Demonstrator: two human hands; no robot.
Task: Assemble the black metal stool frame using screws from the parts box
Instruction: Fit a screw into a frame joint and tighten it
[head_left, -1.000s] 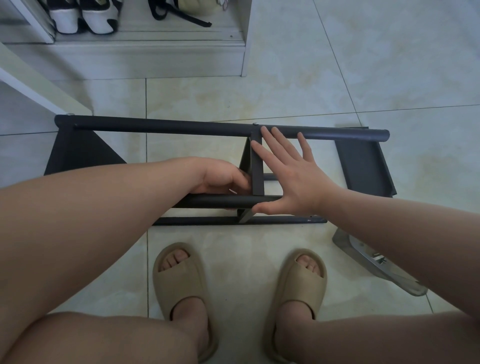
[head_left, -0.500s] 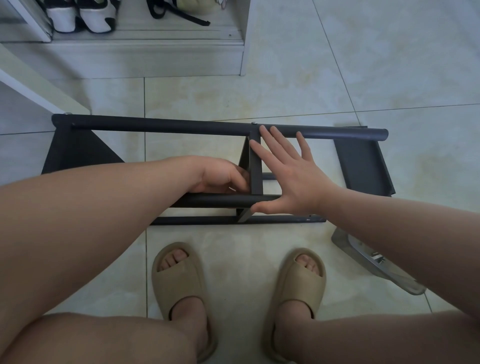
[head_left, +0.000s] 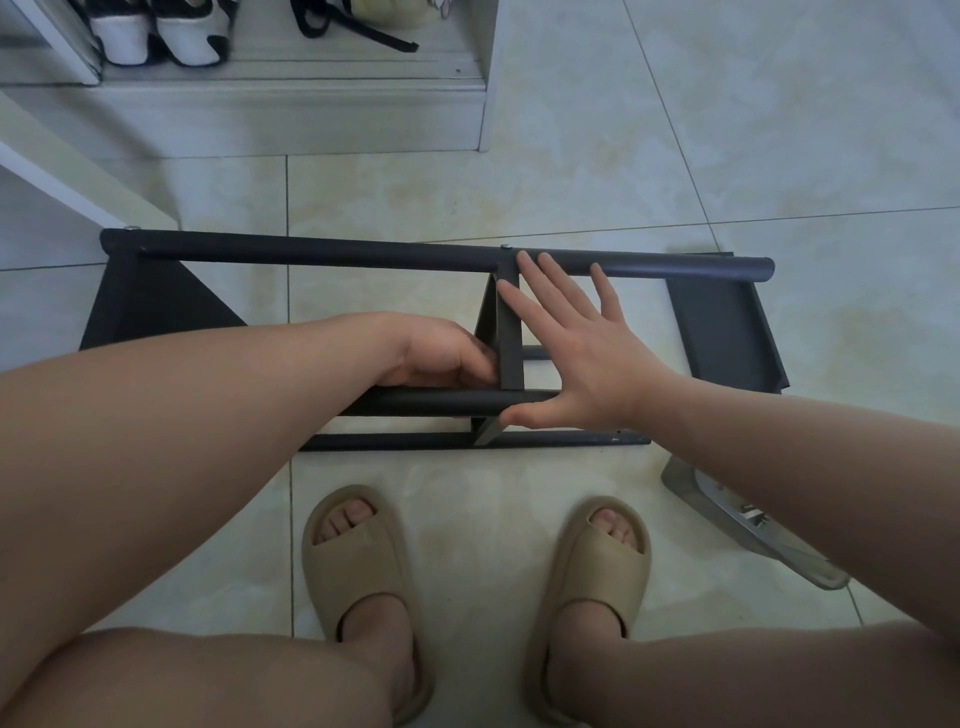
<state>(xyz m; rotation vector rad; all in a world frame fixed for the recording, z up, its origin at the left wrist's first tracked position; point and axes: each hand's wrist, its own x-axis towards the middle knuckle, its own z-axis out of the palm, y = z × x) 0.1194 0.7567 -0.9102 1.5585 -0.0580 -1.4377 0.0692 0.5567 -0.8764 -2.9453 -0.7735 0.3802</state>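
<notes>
The black metal stool frame lies on the tiled floor in front of my feet, with a long top tube, two lower tubes and a flat upright cross bar in the middle. My right hand presses flat against the right side of that cross bar, fingers straight and spread, thumb at the lower tube. My left hand is curled just left of the cross bar, above the near tube; its fingertips are hidden and I cannot see what they hold. A screw head shows on the top tube.
A shiny metal plate lies on the floor at the right, partly under my right forearm. A dark side panel stands at the frame's right end. A white shoe shelf with sneakers is at the back. My sandalled feet are near the frame.
</notes>
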